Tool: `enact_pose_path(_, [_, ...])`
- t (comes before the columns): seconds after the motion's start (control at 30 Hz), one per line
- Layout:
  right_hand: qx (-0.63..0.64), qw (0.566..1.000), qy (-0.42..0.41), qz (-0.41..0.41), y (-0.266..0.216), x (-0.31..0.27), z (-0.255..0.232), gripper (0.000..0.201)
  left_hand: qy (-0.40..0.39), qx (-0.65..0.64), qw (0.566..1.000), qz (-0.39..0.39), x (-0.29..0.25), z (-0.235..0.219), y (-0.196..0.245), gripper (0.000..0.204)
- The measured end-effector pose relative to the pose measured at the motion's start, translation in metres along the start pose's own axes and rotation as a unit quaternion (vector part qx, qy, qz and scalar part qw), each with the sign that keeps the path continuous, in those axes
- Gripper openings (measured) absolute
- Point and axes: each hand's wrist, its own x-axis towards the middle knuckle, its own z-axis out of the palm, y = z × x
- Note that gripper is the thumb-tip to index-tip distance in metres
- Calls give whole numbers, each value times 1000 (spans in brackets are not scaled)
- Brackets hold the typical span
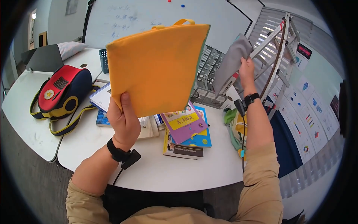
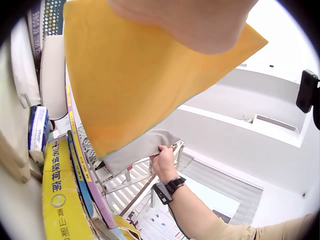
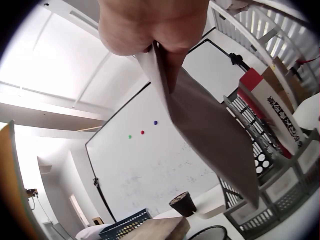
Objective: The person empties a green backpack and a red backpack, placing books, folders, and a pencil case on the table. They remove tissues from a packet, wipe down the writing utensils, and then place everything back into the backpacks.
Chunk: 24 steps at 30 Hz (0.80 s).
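Note:
My left hand (image 1: 125, 123) holds up a yellow tote bag (image 1: 156, 71) by its lower left corner, thumb on the near face. Two short handles stand out at its top edge, and a green trim runs down its right side. Out to the right, my right hand (image 1: 247, 72) pinches a limp grey cloth piece (image 1: 233, 58) at its edge. In the right wrist view this grey cloth (image 3: 210, 130) hangs in a fold from the fingers, over a grey plastic crate (image 3: 280, 197). The left wrist view shows the yellow bag (image 2: 130, 85) overlapping part of the grey cloth.
Stacked books (image 1: 186, 130) lie on the white table (image 1: 156, 170). A red and navy backpack (image 1: 61, 91) sits at the left, near a laptop (image 1: 44, 58). A folding ladder (image 1: 278, 56) stands at the right. Behind is a whiteboard (image 1: 220, 18). Green and yellow fabric (image 1: 236, 130) lies at the right edge.

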Motion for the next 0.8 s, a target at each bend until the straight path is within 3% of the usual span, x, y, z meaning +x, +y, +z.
enact_pose_path(0.17, [-73, 996, -47, -26, 41, 33, 11, 45, -19, -30, 999, -41, -4, -3, -6, 32])
enact_pose_path(0.2, [-56, 997, -33, -42, 52, 37, 14, 44, -19, -32, 998, -40, -5, -2, -7, 32])
enact_pose_path(0.33, [-225, 966, 105, -75, 78, 7, 26, 40, -5, -21, 999, -34, -4, -1, -9, 34])
enact_pose_path(0.5, [-208, 970, 123, -2, 140, 1, 25, 37, 6, -31, 999, -42, -3, 0, -13, 35])
enact_pose_path(0.67, [-223, 964, 146, 7, 98, 11, 40, 34, 9, -30, 998, -57, -2, -1, -17, 35])
enact_pose_path(0.8, [-167, 966, 159, -114, 50, 12, 62, 32, 25, -35, 997, -64, 1, 2, -19, 36])
